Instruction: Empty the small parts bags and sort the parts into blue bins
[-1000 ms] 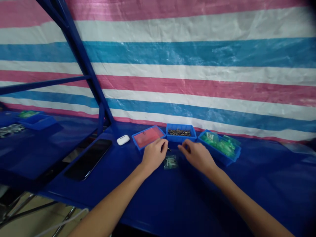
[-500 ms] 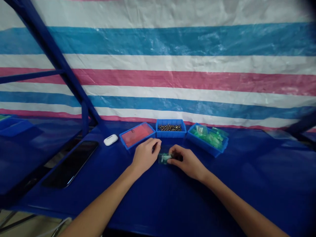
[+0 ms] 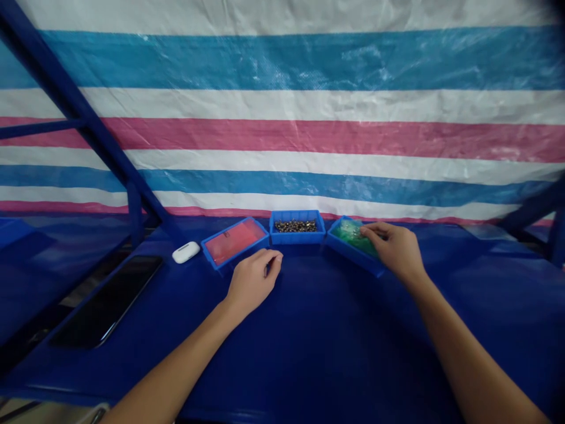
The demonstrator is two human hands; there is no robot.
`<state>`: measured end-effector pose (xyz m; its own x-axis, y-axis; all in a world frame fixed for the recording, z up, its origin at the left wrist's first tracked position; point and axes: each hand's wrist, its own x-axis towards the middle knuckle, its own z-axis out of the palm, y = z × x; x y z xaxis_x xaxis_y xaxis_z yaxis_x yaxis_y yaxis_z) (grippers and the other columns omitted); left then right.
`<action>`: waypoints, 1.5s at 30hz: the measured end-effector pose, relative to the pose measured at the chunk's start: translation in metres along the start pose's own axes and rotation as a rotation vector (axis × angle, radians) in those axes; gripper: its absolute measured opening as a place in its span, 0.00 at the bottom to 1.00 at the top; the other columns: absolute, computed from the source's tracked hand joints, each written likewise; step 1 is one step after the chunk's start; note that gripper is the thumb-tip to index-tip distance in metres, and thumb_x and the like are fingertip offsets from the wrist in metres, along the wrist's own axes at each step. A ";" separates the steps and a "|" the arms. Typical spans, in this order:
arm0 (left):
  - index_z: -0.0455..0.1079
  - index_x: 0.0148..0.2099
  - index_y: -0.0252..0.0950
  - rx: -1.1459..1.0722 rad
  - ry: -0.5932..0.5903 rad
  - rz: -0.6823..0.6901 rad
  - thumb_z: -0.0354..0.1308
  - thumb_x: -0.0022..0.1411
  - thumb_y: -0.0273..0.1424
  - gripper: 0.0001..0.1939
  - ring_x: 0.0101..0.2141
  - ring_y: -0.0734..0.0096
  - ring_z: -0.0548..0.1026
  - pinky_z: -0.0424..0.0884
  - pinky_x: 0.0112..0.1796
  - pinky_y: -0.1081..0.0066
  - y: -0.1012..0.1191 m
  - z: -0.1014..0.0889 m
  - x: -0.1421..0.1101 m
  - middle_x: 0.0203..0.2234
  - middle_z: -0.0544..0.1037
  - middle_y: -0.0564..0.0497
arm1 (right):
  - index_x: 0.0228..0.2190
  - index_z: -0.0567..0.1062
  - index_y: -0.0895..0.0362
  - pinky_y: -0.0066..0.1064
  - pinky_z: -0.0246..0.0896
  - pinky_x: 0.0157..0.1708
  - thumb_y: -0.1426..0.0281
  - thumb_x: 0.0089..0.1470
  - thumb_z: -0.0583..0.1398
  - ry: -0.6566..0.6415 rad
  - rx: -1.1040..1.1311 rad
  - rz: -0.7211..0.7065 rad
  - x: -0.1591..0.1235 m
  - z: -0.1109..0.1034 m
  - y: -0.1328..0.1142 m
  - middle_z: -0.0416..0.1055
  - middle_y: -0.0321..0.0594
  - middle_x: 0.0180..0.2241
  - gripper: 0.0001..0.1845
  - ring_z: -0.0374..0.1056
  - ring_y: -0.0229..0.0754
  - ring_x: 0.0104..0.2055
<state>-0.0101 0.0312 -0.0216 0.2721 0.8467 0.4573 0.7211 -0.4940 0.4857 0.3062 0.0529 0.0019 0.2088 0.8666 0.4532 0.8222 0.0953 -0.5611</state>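
Observation:
My right hand [image 3: 397,248] reaches into the right blue tray [image 3: 353,254], which holds several small green-tinted clear bags [image 3: 348,231]; its fingers are curled over the bags, and what they grip is hidden. My left hand [image 3: 252,280] rests on the blue tabletop in front of the left blue tray [image 3: 235,242] with a red inside, fingers curled loosely; I cannot make out anything in them. The middle blue tray [image 3: 297,226] holds several small dark metal parts.
A white earbud case [image 3: 186,252] lies left of the trays. A dark phone [image 3: 102,301] lies at the table's left edge. Blue metal frame bars [image 3: 83,115] rise at left and right. A striped tarp [image 3: 309,118] hangs behind the trays.
My right hand lifted the small bag from the table in front of the middle tray and moved it right into the tray of bags. My left hand stayed in place.

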 end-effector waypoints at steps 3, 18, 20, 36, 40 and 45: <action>0.73 0.40 0.39 0.029 0.011 -0.008 0.48 0.68 0.32 0.11 0.24 0.75 0.68 0.64 0.30 0.73 -0.001 -0.001 0.001 0.29 0.75 0.54 | 0.32 0.82 0.54 0.38 0.65 0.36 0.61 0.53 0.60 -0.010 -0.108 -0.053 -0.001 0.001 0.000 0.79 0.41 0.32 0.12 0.74 0.48 0.34; 0.72 0.48 0.38 0.504 -0.283 0.010 0.52 0.66 0.31 0.11 0.34 0.58 0.78 0.71 0.31 0.65 -0.010 -0.027 0.006 0.39 0.76 0.45 | 0.58 0.66 0.52 0.39 0.66 0.44 0.68 0.63 0.52 -0.287 0.003 -0.514 -0.068 0.073 -0.097 0.69 0.46 0.42 0.22 0.64 0.48 0.44; 0.73 0.45 0.37 0.476 -0.309 0.008 0.54 0.65 0.31 0.09 0.34 0.60 0.77 0.71 0.33 0.66 -0.013 -0.026 0.007 0.40 0.74 0.45 | 0.60 0.64 0.51 0.41 0.67 0.44 0.68 0.63 0.51 -0.340 -0.024 -0.529 -0.072 0.090 -0.104 0.68 0.47 0.43 0.24 0.63 0.48 0.44; 0.74 0.42 0.37 0.151 -0.307 0.030 0.54 0.62 0.23 0.09 0.37 0.66 0.75 0.69 0.39 0.69 -0.021 -0.010 0.008 0.35 0.75 0.48 | 0.44 0.73 0.54 0.38 0.65 0.45 0.68 0.64 0.51 -0.392 0.008 -0.614 -0.073 0.090 -0.106 0.70 0.43 0.39 0.13 0.65 0.45 0.42; 0.75 0.40 0.38 0.032 -0.325 0.013 0.56 0.60 0.23 0.09 0.33 0.68 0.75 0.69 0.35 0.71 -0.021 -0.011 0.010 0.32 0.76 0.49 | 0.39 0.73 0.55 0.37 0.64 0.44 0.67 0.65 0.50 -0.425 0.038 -0.689 -0.077 0.086 -0.109 0.70 0.43 0.38 0.12 0.65 0.43 0.42; 0.75 0.41 0.38 -0.100 -0.348 -0.011 0.53 0.60 0.22 0.12 0.34 0.68 0.77 0.70 0.35 0.72 -0.023 -0.018 0.011 0.34 0.79 0.50 | 0.43 0.72 0.55 0.38 0.64 0.46 0.68 0.65 0.50 -0.444 0.044 -0.690 -0.080 0.087 -0.110 0.70 0.43 0.40 0.12 0.64 0.45 0.44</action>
<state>-0.0351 0.0485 -0.0149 0.4779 0.8599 0.1793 0.6637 -0.4873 0.5675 0.1533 0.0160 -0.0325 -0.5729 0.7178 0.3956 0.6652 0.6892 -0.2872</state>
